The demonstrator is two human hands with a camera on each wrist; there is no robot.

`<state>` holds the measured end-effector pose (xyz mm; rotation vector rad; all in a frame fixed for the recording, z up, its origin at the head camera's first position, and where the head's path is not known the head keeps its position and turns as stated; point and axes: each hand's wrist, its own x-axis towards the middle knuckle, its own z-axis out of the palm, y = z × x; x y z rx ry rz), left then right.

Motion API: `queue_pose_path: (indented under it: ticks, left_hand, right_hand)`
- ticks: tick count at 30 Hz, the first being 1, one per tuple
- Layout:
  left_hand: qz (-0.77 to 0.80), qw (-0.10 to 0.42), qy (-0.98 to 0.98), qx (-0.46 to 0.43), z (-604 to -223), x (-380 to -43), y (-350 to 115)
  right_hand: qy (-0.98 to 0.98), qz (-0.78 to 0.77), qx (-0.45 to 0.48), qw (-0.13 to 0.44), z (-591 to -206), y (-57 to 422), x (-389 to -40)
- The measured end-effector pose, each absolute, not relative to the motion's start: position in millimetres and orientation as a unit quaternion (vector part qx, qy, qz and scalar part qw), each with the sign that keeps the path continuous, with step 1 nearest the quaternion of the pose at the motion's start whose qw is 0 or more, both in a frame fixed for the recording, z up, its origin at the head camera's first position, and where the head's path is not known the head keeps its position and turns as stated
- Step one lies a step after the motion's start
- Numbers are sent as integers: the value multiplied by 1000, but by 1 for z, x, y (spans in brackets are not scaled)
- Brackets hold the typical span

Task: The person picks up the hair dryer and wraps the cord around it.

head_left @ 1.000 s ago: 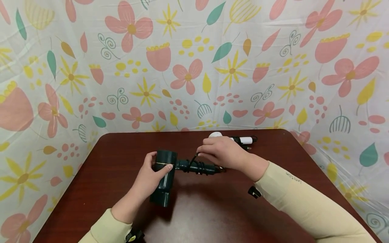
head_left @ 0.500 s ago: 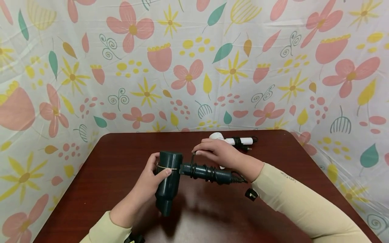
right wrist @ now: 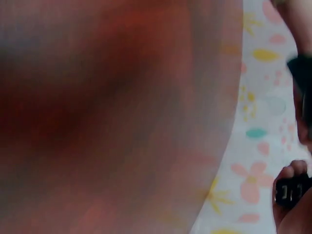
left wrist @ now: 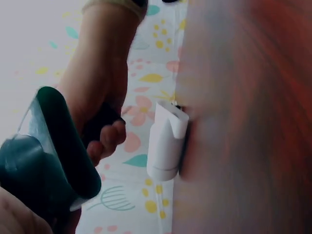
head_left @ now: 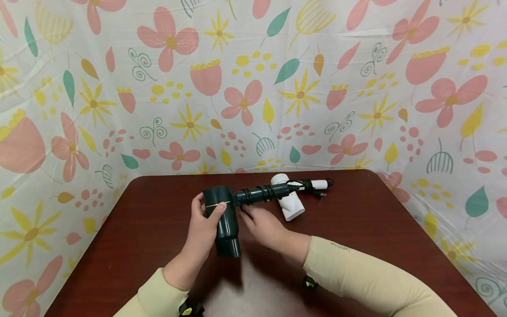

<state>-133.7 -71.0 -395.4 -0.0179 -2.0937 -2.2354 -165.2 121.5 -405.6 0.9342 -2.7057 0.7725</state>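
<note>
My left hand (head_left: 201, 231) grips the barrel of a dark green hair dryer (head_left: 227, 224), thumb on the near side by a thin gold band. The dryer is held above the table with its nozzle toward me. Its handle (head_left: 257, 195) points right, with black cord (head_left: 270, 191) wound round it in several turns. Just below the handle is my right hand (head_left: 264, 225), fingertips close to the barrel. In the right wrist view its fingers curl round a black plug-like piece (right wrist: 291, 190) with pale marks. The left wrist view also shows a dark piece (left wrist: 100, 122) in that hand.
A white hair dryer (head_left: 292, 206) lies at the back of the brown table (head_left: 158, 215), black cord wrapped round its handle. The green dryer's handle end overlaps it in the head view. A floral sheet (head_left: 245, 53) hangs behind the table.
My right hand has gone from above the handle to below it, moving toward me and left. The green dryer's handle has swung up toward the white dryer; my left hand keeps its grip.
</note>
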Motion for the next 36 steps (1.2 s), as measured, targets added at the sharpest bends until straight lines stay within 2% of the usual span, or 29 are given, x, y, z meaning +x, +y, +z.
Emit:
queue_pose_path:
  ticks: [2, 4, 13, 16, 26, 36]
  left_hand:
    - [-716, 44, -696, 4, -396, -137, -71]
    - [-700, 45, -713, 12, -396, -139, -73]
    - [-640, 10, -768, 11, -400, -143, -78]
    - [-628, -9, -778, 7, -400, -142, -77]
    - [-622, -36, -782, 1, -396, -139, -76]
    - [-663, -24, -748, 27, -404, -143, -78]
  right_hand:
    - [-918, 274, 283, 51, -404, 114, -160]
    - [-925, 239, 290, 50, -401, 111, -155]
    - [-879, 42, 421, 219, -367, 124, -153]
    - [-853, 14, 460, 245, -352, 130, -157]
    - [-835, 13, 491, 249, -339, 143, -170]
    - [-833, 9, 495, 247, -362, 136, -162]
